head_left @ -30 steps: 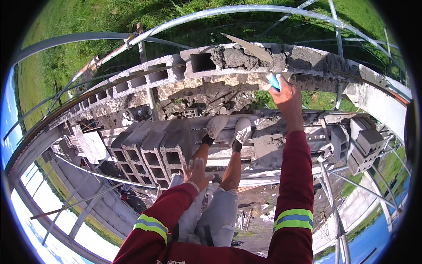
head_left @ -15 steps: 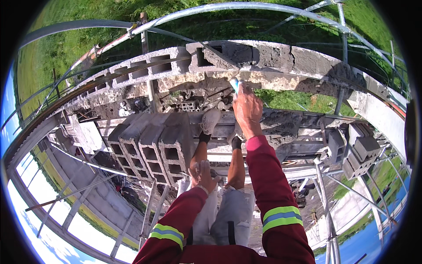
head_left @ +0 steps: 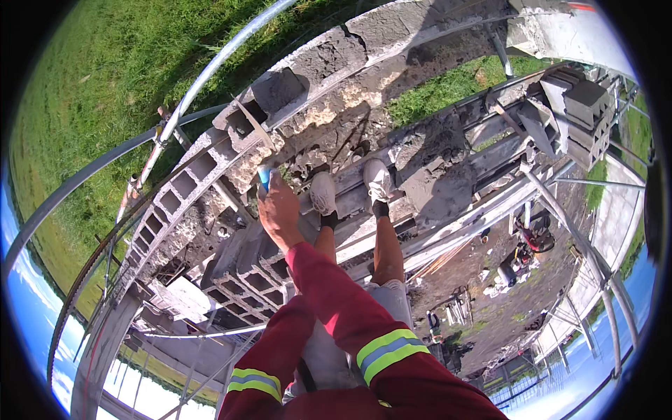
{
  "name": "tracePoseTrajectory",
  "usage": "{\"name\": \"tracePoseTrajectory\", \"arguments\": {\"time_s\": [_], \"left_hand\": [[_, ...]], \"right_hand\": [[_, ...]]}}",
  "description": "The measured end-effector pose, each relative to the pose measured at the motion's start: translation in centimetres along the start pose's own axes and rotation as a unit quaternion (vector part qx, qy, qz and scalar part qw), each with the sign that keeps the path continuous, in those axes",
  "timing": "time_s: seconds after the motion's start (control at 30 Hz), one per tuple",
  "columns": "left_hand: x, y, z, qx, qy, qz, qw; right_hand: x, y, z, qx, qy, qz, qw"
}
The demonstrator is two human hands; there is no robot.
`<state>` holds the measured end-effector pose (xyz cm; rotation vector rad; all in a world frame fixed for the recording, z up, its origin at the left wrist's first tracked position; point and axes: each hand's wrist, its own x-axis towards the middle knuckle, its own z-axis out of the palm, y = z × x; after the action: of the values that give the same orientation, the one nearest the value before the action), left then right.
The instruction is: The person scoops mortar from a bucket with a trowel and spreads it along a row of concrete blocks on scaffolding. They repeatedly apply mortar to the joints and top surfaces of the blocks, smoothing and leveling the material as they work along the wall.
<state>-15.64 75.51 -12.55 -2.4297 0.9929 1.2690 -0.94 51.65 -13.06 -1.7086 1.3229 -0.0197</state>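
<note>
My right hand (head_left: 280, 213) is closed round a tool with a blue-and-white handle (head_left: 264, 176), its end sticking out by the thumb. Just beyond it a narrow grey strip (head_left: 253, 122) slants across the hollow blocks of the wall (head_left: 183, 183); whether it joins the handle I cannot tell. My right forearm crosses over my left sleeve (head_left: 290, 325), which hides my left hand. Wet-looking grey mortar (head_left: 329, 63) covers part of the wall top. Both my shoes (head_left: 322, 192) stand on the planks between the wall and the stacked blocks.
Stacked hollow blocks (head_left: 255, 283) stand beside my legs at the left, and more blocks (head_left: 586, 112) at the far right. Mortar (head_left: 430, 164) lies on a board right of my feet. Scaffold pipes (head_left: 210, 70) run along the outside over grass. Ground with scattered objects (head_left: 483, 280) lies far below.
The view has turned, so the wall now slants up to the right. My right hand has come left, across my left arm. My left hand, visible before near my leg, is now hidden.
</note>
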Motion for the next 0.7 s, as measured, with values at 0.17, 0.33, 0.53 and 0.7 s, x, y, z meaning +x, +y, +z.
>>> {"name": "tracePoseTrajectory", "arguments": {"time_s": [0.17,0.33,0.53,0.7], "left_hand": [[3.1,4.3,-8.3,-0.042,-0.083,0.016,0.995],[5.4,9.9,-12.6,-0.013,-0.087,0.064,0.994],[7.3,12.7,-13.4,-0.018,-0.081,0.073,0.994],[8.7,16.1,-13.4,0.08,-0.097,0.143,0.982]], "right_hand": [[-2.6,16.1,-9.2,0.002,0.087,0.031,0.996],[-2.7,44.3,-21.3,-0.061,0.188,0.276,0.941],[6.3,68.7,-32.5,-0.166,0.255,0.327,0.895],[7.8,71.0,-24.1,-0.146,0.23,0.295,0.916]]}}
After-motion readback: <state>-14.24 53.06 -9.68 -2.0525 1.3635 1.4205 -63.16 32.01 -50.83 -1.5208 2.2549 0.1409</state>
